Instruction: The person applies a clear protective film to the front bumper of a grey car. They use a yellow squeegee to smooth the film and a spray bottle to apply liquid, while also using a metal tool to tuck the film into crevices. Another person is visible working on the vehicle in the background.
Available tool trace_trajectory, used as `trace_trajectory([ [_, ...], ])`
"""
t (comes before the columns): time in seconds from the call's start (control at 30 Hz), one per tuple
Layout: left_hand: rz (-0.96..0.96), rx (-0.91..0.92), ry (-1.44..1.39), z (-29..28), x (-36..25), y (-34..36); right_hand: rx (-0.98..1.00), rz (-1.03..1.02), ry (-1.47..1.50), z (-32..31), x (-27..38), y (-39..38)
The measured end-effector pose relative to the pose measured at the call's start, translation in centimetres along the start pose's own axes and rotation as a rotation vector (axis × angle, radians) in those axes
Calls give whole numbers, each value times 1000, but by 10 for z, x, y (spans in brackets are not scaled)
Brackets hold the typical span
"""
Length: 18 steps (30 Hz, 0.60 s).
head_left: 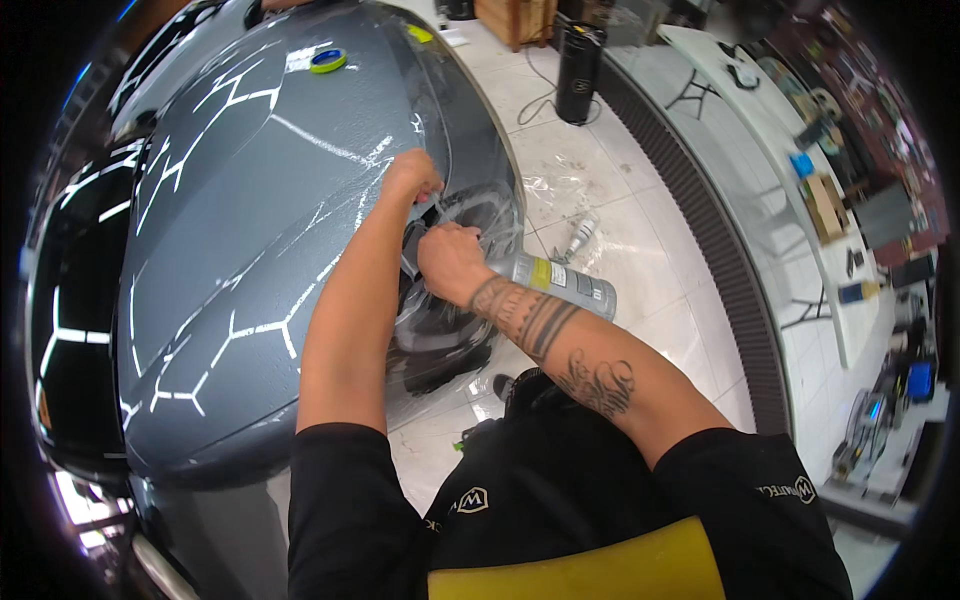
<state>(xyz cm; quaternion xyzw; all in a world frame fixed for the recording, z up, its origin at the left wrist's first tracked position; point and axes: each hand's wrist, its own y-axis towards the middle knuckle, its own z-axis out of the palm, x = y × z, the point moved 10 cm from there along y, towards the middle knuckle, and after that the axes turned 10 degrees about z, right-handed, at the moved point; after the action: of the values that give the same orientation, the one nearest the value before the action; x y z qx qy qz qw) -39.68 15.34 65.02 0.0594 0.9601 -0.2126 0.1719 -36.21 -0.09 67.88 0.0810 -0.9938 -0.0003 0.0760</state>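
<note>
A grey car hood (240, 270), wet and glossy, lies before me on the left. Clear film (480, 205) hangs loose and wrinkled along its front edge, over the headlight area (440, 325). My left hand (411, 178) is closed at the hood's edge, with a small pale-blue piece (420, 211) showing under its fingers; its kind is unclear. Just nearer, my right hand (452, 260) is closed at the film's edge, its fingertips mostly hidden. A grey bottle (575, 288) with a yellow-green label shows beside my right wrist; its top end is hidden there.
On the hood's far part sits a roll of tape (327, 61), blue and yellow-green. A smaller bottle (581, 237) lies on the tiled floor (650, 270). Farther off stand a black cylinder (579, 75) with a hose and a long white table (745, 110) bearing several things.
</note>
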Motion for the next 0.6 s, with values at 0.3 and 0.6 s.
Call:
trace_trajectory([
  [0.3,170,3,-20,16,24,35,-73,540,34,23,-26,16],
  [0.6,220,46,72,16,-4,41,23,450,-22,19,-40,31],
])
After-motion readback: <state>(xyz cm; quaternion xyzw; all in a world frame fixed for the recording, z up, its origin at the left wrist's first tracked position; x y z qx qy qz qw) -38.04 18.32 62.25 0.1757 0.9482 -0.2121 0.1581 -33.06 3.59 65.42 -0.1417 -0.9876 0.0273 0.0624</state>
